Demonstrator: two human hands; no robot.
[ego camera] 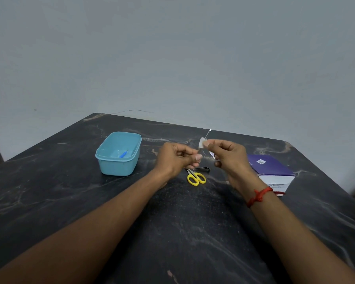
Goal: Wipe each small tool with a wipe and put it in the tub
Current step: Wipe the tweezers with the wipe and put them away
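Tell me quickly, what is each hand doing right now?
Left hand: closed, pinching the thin metal tool at its lower end.
Right hand: closed, pinching the wipe around it.

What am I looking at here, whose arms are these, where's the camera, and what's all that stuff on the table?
There is no machine here. This is one picture from a camera worn on a person's head, looking down at their own bare hands. The left hand pinches the lower end of a thin metal tool. The right hand pinches a small white wipe around that tool. On the dark table are a light blue tub with a blue-handled tool inside, yellow scissors, what looks like a nail clipper, and a purple box.
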